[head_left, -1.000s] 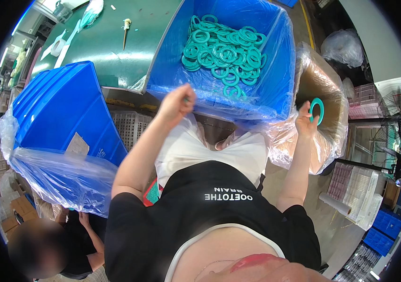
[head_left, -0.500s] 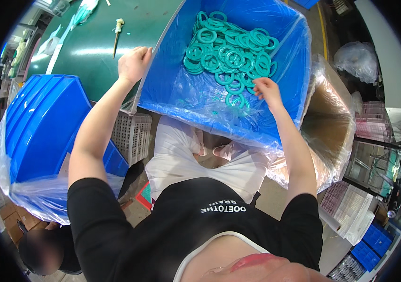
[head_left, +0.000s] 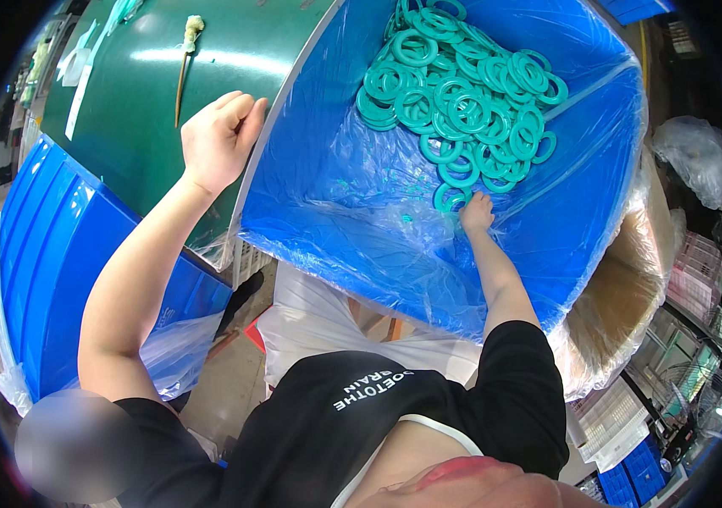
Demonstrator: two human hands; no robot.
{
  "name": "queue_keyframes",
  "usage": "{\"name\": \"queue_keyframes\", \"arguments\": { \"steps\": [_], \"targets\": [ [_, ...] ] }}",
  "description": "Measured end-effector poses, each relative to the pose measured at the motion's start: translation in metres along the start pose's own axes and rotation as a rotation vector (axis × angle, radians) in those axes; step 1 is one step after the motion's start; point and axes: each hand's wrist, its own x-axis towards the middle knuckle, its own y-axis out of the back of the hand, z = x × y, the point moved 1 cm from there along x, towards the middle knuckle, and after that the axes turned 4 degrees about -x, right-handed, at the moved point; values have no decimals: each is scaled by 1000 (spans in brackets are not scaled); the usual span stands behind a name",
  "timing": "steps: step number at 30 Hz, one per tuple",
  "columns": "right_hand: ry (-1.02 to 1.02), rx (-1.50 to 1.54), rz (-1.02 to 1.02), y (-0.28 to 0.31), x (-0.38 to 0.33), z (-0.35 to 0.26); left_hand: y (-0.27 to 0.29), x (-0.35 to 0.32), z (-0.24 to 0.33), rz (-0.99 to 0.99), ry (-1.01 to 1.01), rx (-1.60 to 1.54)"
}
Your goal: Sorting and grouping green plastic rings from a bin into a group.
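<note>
Many flat green rings [head_left: 471, 110] lie heaped in a large blue bin [head_left: 293, 190] lined with clear plastic film. My right hand [head_left: 477, 213] is down inside the bin at the near edge of the heap. Its fingers are bent beside the nearest green ring [head_left: 452, 197] and seem to touch its rim; whether they grip it is hidden. My left hand [head_left: 218, 142] is closed in a fist above the green table, just outside the bin's left rim. Anything inside that fist is out of sight.
On the green table [head_left: 141, 110] lies a thin stick with a pale wrapped end [head_left: 185, 68]. A second blue bin [head_left: 64, 254] stands tilted at my left. To the right is a film-lined cardboard box [head_left: 623, 296]. A person [head_left: 81, 449] is at the lower left.
My right hand has moved nearer to me, to the near edge of the heap. The head view has shifted, and my left hand stays closed beside the bin's rim.
</note>
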Motion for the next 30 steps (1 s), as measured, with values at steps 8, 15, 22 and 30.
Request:
{"name": "queue_keyframes", "arguments": {
  "steps": [8,15,22,30],
  "targets": [
    [-84,293,-45,-16,-17,-31,-8,7,1,-27,20,-11],
    [70,129,-113,-14,-30,-44,-9,7,0,-25,20,-22],
    [275,-140,15,-47,-29,-19,-11,7,-1,-23,10,-34],
    [619,411,456,25,21,-50,-5,3,-2,-19,22,-45]
  ]
}}
